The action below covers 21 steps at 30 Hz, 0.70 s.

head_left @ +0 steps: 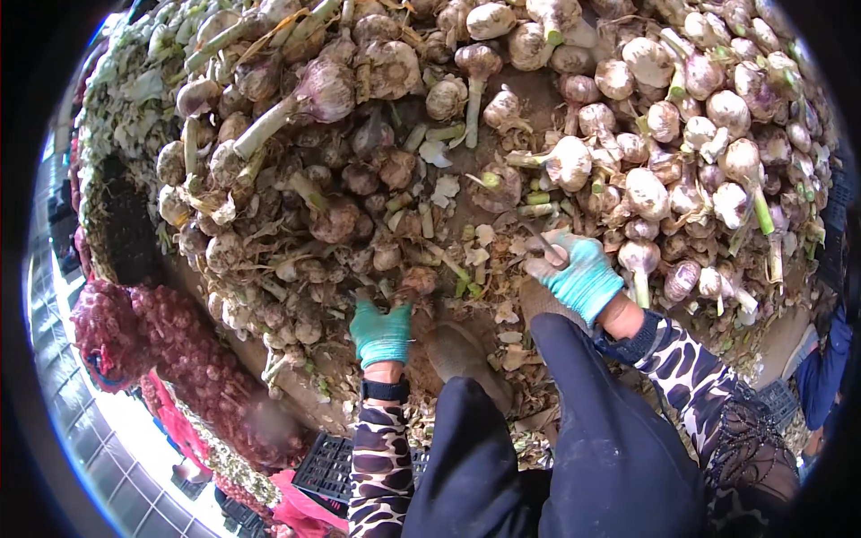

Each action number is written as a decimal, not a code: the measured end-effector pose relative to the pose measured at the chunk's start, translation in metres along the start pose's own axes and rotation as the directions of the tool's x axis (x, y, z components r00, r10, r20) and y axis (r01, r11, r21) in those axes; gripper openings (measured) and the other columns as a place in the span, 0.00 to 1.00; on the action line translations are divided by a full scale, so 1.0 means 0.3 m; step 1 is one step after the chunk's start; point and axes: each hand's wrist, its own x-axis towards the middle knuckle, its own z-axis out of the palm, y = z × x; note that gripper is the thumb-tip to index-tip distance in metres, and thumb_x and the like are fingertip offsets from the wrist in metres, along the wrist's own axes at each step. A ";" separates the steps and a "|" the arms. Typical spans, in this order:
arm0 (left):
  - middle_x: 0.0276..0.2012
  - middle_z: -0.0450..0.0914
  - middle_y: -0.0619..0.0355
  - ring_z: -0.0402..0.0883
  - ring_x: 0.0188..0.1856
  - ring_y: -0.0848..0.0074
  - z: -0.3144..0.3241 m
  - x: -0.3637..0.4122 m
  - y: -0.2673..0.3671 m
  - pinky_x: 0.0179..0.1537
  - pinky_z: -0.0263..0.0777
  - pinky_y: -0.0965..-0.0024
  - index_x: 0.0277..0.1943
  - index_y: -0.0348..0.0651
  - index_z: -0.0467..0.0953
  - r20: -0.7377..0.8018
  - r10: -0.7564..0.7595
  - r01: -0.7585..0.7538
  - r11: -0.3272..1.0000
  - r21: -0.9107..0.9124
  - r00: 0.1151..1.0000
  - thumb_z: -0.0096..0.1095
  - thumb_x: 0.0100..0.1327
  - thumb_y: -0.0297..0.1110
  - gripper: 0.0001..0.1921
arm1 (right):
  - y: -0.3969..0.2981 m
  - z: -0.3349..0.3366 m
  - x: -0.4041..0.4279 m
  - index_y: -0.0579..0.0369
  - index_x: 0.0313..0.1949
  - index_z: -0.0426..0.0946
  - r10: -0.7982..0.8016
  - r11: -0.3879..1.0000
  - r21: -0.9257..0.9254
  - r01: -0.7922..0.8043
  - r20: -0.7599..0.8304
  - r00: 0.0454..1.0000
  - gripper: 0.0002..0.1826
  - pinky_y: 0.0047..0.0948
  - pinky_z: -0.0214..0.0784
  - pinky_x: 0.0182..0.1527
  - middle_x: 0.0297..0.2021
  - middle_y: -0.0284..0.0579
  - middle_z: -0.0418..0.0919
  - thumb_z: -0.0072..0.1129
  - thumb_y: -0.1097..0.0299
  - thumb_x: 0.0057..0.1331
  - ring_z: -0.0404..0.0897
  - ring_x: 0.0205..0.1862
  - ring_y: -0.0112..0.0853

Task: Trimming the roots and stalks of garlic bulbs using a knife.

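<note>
My left hand [381,331], in a turquoise knit glove, reaches into the near edge of a heap of garlic bulbs with stems [329,91]; its fingertips are among the bulbs, beside a brownish bulb [420,280], and its grip is unclear. My right hand [577,274], gloved alike, is closed around a small tool with a thin dark metal blade [536,235] pointing up and left. Its handle is mostly hidden in the palm. A second group of paler garlic bulbs [647,195] lies beyond and right of it. Cut stem pieces [538,199] and dry skins are on the soil between.
Filled red mesh sacks [195,356] lie at the left. A black plastic crate [326,467] stands by my left forearm. My shoes [464,360] rest on the littered ground. At the far right edge another person's blue-clad leg [826,370] shows near a dark crate [777,403].
</note>
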 end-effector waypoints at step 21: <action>0.42 0.73 0.56 0.74 0.44 0.75 -0.067 -0.199 -0.013 0.46 0.70 0.72 0.53 0.38 0.61 0.178 0.576 -0.270 0.606 -0.748 0.798 0.75 0.36 0.28 0.38 | -0.234 0.176 -0.094 0.54 0.33 0.69 -0.328 0.551 -0.549 0.629 0.551 0.767 0.08 0.36 0.68 0.34 0.28 0.46 0.73 0.48 0.69 0.52 0.76 0.32 0.41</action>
